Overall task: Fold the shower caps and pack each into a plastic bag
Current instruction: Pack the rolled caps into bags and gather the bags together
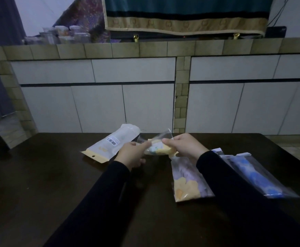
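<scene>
Currently, both hands work above the far middle of the dark tabletop (56, 175). The left hand (130, 154) pinches the near edge of a clear plastic bag (156, 138) between thumb and curled fingers. The right hand (183, 145) grips a folded yellow shower cap (159, 150) with blue and white markings, its fingers curled over the top of the cap. The cap lies partly inside the bag; the bag's far end sticks up and away from the hands. Both items are held just above the tabletop, between the two hands.

Completed packs:
- A packed bag with a lilac and yellow cap (188, 180) lies flat on the tabletop, just below the right hand and beside the right sleeve (234, 184).
- A packed bag with a blue cap (252, 173) lies to the right of that sleeve, angled toward the near right edge. A further bag end shows behind it; its contents cannot be determined.

Other item: a white retail pouch (113, 143) with a barcode label and a yellow hang-tab end lies flat to the left of the left hand, angled toward the far edge.

Behind the tabletop stands a tiled counter (145, 49) with pale cabinet doors.
</scene>
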{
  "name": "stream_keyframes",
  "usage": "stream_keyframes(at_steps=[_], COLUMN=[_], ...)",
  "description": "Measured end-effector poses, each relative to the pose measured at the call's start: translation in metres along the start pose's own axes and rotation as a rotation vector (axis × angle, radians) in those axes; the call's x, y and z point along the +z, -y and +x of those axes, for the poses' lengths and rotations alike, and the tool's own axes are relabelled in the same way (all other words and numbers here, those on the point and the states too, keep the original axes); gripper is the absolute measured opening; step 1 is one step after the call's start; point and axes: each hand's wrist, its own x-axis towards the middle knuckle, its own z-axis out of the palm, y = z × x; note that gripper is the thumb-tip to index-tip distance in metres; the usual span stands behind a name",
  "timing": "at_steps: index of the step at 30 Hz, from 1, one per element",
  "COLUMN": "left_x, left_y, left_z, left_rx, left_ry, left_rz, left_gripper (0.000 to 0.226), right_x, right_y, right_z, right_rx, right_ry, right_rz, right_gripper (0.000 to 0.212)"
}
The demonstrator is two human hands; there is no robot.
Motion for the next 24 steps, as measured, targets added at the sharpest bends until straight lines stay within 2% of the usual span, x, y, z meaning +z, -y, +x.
stream_keyframes(at_steps=[3,9,11,12,14,16,19,21,24], left_x=[0.0,0.005,0.007,0.008,0.009,0.009,0.007,0.008,0.01], left_y=[-0.003,-0.008,-0.009,-0.01,-0.01,-0.011,-0.012,-0.013,-0.016], left_z=[-0.002,-0.006,-0.01,-0.013,-0.016,-0.015,-0.016,-0.018,-0.024], left_rx=[-0.013,0.197,0.278,0.313,0.361,0.373,0.357,0.398,0.434], left_ry=[0.023,-0.102,-0.113,-0.113,-0.102,-0.074,0.034,0.111,0.092], left_rz=[-0.054,-0.337,-0.352,-0.347,-0.372,-0.377,-0.37,-0.291,-0.224], left_gripper=[0.029,0.024,0.022,0.022,0.026,0.036,0.055,0.054,0.035], right_x=[0.002,0.01,0.009,0.009,0.007,0.007,0.006,0.006,0.007], right_y=[0.001,0.004,0.009,0.01,0.014,0.013,0.01,0.007,0.005], right_z=[0.0,0.0,-0.001,-0.002,-0.004,-0.002,-0.003,-0.002,-0.001], right_rx=[-0.037,-0.137,-0.156,-0.134,-0.043,0.015,-0.064,-0.14,-0.198], right_ry=[-0.014,-0.174,-0.208,-0.199,-0.137,-0.067,-0.042,-0.062,-0.059], right_rz=[-0.012,0.006,0.078,0.134,0.266,0.37,0.363,0.316,0.269], right_gripper=[0.032,0.041,0.042,0.05,0.08,0.089,0.036,0.027,0.027])
